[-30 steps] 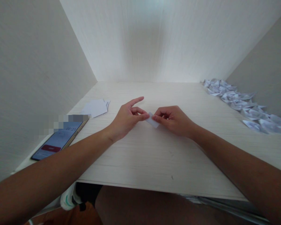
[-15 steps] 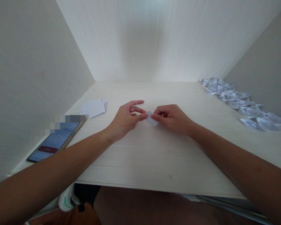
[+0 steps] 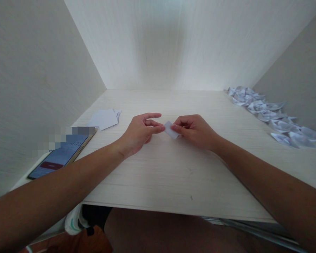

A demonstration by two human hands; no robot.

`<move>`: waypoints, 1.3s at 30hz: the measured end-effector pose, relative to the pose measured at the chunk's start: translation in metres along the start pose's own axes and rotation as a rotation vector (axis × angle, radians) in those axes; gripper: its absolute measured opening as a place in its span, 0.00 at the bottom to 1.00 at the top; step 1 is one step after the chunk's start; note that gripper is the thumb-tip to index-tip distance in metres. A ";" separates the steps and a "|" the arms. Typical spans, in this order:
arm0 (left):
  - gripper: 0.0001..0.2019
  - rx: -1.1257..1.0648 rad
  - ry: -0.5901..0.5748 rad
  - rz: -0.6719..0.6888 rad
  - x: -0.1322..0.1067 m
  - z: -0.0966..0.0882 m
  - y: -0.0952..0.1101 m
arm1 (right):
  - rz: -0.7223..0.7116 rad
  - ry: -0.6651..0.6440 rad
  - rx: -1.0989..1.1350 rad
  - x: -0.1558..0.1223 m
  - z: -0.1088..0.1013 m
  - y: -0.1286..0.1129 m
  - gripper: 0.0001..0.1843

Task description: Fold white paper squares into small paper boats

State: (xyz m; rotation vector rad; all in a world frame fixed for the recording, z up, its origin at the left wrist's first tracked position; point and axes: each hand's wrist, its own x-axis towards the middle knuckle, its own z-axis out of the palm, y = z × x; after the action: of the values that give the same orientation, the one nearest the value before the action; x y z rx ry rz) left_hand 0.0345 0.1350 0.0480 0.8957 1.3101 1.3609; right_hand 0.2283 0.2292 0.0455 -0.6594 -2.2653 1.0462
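Small white paper piece (image 3: 171, 130): between the two hands; contact with the desk (image 3: 152, 179) below unclear. Right grip (image 3: 196, 130): thumb and fingers pinching its right side. Left grip (image 3: 141, 130): thumb and a fingertip pinching its left corner, index finger raised clear. Handling, presumed: very light, thin, readily creased; best held at edges and corners. Left of the grips: overlapping white sheets (image 3: 105, 118). Farther left, nearer the wearer: phone (image 3: 61, 154). Well right: folded white papers (image 3: 265, 114), clustered.
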 end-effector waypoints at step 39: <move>0.35 0.183 -0.208 0.013 -0.011 0.005 0.011 | 0.005 -0.135 0.035 -0.004 0.003 -0.012 0.24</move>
State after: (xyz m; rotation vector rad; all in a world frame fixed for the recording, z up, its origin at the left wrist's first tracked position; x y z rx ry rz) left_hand 0.0394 0.1267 0.0610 1.1405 1.2822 1.1359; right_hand 0.2265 0.2185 0.0521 -0.5969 -2.3546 1.1617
